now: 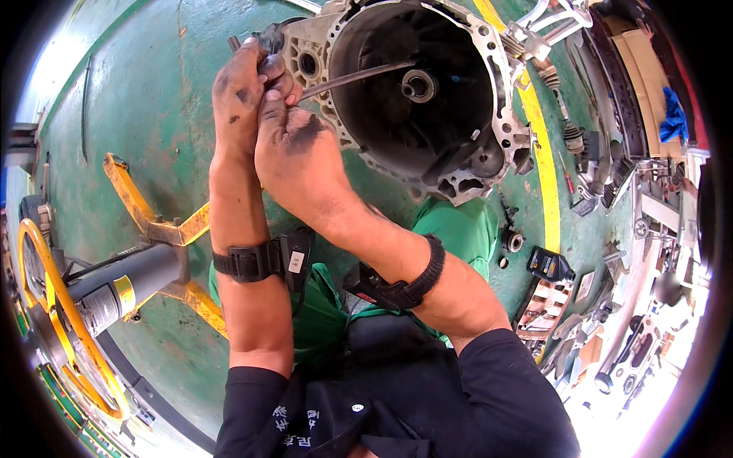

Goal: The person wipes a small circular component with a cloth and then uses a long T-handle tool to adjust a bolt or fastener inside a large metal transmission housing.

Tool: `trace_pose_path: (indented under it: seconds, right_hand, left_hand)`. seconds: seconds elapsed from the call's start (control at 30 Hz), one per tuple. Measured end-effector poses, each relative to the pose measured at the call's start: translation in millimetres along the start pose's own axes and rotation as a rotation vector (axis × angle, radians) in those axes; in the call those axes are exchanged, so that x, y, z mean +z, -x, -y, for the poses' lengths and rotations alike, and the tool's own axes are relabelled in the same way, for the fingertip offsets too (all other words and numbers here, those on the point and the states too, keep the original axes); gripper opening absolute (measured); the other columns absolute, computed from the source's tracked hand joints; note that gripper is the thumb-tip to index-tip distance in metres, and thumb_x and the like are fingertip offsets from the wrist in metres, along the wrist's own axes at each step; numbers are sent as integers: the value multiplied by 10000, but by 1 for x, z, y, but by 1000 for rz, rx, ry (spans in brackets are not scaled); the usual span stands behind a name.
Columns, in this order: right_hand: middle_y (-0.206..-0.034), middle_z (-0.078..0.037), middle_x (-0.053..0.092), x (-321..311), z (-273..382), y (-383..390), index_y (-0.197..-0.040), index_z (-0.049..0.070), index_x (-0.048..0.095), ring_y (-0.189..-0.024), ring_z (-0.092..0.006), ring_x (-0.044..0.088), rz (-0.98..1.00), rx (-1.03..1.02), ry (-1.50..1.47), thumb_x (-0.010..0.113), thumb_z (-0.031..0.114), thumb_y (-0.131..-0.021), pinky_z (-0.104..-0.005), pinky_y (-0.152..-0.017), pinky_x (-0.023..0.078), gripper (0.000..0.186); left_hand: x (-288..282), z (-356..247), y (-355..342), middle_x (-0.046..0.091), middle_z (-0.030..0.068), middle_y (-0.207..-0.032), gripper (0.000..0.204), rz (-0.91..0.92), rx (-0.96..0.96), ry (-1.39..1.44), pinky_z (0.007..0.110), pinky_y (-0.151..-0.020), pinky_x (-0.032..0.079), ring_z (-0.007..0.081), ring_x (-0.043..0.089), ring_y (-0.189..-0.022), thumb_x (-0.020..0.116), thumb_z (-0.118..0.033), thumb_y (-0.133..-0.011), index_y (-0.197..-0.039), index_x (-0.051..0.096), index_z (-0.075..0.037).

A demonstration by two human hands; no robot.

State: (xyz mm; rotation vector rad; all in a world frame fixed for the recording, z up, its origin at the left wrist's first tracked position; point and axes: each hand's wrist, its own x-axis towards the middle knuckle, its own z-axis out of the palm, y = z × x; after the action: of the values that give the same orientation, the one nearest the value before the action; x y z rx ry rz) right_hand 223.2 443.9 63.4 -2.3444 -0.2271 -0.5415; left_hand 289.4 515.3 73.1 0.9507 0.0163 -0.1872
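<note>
A large metal gearbox housing (500,84) stands on the floor in front of me, its wide round mouth facing up toward me. Deep inside, a central shaft with a ring-shaped collar (419,85) shows. My right hand (299,141) is closed round a thin metal bar (359,76), which reaches from the fist across the housing's left rim and over its dark inside. Against it, my left hand (243,95) is closed at the housing's left side, beside a dark fitting (271,37). What its curled fingers hold is hidden. A short rod end (234,44) juts out beyond the left knuckles.
On the left stands a yellow-legged stand (134,198) with a grey cylinder (126,286) and a yellow handwheel (30,237). Along the right, past a yellow floor line (546,168), lie drive shafts (561,99), a black bottle (550,263), a parts tray (544,309) and loose metal parts.
</note>
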Motion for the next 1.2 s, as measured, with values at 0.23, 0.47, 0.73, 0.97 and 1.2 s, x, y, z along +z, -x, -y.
trace_pose_path:
  seconds: [0.23,0.47,0.73,0.97,1.2]
  right_hand:
    - [-617,-218,579,2,0,3,-883,-96,583,-544,-395,590,-69,42,-101,452,88,-963,-449,-463,456,239]
    - [-557,-230,544,0,5,2,-709,-37,539,-544,-429,574,-78,251,-313,452,116,-987,-464,-459,445,329]
    - [-557,-216,539,2,1,6,-732,-47,544,-531,-407,574,-90,162,-290,469,75,-969,-426,-446,440,277]
    - [-650,-182,537,4,-2,9,-1019,-168,556,-522,-307,559,-52,105,-275,528,-5,-880,-380,-436,424,216]
    - [-677,-187,561,4,-2,10,-1066,-169,555,-534,-308,580,-85,52,-247,519,-4,-885,-383,-432,434,247]
  left_hand:
    - [2,1,2,334,-42,-715,238,10,40,-20,269,-586,340,72,316,-589,530,-262,-970,-828,410,-112]
    - [0,3,1,341,-44,-712,235,68,68,-40,262,-584,340,61,322,-574,516,-242,-987,-817,410,-118]
    - [5,2,1,341,-48,-695,238,18,57,-67,265,-574,341,56,348,-542,482,-214,-997,-794,396,-124]
    - [6,1,1,346,-47,-688,237,48,87,-115,269,-569,340,55,355,-537,469,-211,-993,-783,398,-125]
    - [6,0,1,345,-49,-698,226,41,62,-99,264,-567,343,49,345,-528,466,-212,-992,-792,405,-124]
